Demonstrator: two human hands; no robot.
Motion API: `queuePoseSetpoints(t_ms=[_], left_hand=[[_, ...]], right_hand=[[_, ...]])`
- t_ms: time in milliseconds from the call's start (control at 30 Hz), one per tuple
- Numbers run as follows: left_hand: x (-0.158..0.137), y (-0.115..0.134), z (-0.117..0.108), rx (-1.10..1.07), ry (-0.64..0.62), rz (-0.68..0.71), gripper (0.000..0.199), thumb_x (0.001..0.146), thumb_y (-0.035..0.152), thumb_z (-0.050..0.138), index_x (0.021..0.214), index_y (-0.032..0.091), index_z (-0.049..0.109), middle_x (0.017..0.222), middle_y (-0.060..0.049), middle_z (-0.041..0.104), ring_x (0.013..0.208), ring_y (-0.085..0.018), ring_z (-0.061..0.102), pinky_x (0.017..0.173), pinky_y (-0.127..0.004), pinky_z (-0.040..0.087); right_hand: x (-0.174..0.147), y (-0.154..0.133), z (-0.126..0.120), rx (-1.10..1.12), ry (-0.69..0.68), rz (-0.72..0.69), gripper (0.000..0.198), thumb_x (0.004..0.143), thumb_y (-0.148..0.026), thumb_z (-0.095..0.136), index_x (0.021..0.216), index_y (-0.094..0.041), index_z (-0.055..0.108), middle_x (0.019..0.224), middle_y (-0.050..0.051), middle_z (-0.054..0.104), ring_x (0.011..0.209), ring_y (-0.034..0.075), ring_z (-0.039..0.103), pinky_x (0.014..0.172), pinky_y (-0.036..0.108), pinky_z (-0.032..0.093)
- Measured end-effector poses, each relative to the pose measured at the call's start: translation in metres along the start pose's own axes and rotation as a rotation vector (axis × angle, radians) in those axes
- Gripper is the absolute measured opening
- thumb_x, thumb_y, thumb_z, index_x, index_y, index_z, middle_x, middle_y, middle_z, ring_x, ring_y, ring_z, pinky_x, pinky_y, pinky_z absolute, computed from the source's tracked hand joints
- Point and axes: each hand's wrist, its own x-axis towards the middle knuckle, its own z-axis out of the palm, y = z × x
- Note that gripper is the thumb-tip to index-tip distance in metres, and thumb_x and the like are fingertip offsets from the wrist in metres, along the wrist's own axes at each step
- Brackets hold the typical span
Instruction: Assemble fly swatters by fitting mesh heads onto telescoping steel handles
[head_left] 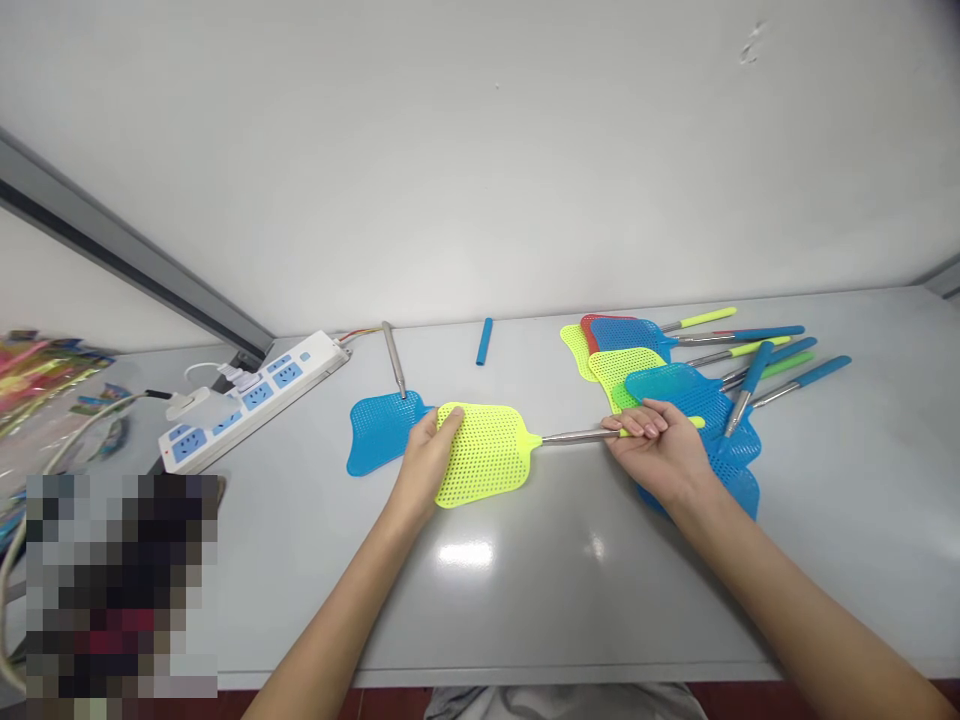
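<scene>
A yellow fly swatter [484,455] with a metal rod lies level between my two hands. My left hand [429,455] pinches the left edge of its perforated head, thumb on top. Wrapped round the yellow grip at the other end is my right hand [656,445]. Just behind my left hand, a blue swatter head [382,432] rests on the table, partly hidden. A bare metal rod [394,358] stretches back beside it, and a loose blue grip tube [484,342] lies farther right. Several swatters, among them a blue one [675,385], overlap in a pile beyond my right hand.
A white power strip [255,400] with plugs and cables sits at the left of the grey table [540,600]. Plastic packaging [45,410] lies at the far left, above a pixelated patch. A pale wall [480,160] closes off the back.
</scene>
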Motion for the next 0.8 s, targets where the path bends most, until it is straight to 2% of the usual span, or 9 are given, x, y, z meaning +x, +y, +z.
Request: queuePoseSetpoints(t_ms=[333,800], left_hand=[[-0.0006,-0.0002,-0.0004,-0.009,-0.005,0.006,0.030,0.064,0.044,0.058,0.069,0.016,0.048,0.059,0.000,0.057,0.048,-0.013,0.055,0.046,-0.022,0.039],[0.0007,-0.0017,-0.0014,0.020,0.000,0.026,0.031,0.065,0.045,0.057,0.070,0.015,0.049,0.059,0.000,0.056,0.051,-0.014,0.055,0.047,-0.022,0.039]], right_hand=[[-0.0028,0.0001,0.0042,0.087,0.072,0.027,0.033,0.066,-0.009,0.041,0.052,-0.019,0.012,0.040,-0.007,0.018,0.036,0.008,0.023,0.040,0.023,0.034],[-0.0019,-0.0003,0.0022,0.033,0.051,0.008,0.035,0.067,-0.010,0.040,0.055,-0.019,0.008,0.040,-0.007,0.017,0.035,0.008,0.023,0.041,0.024,0.035]])
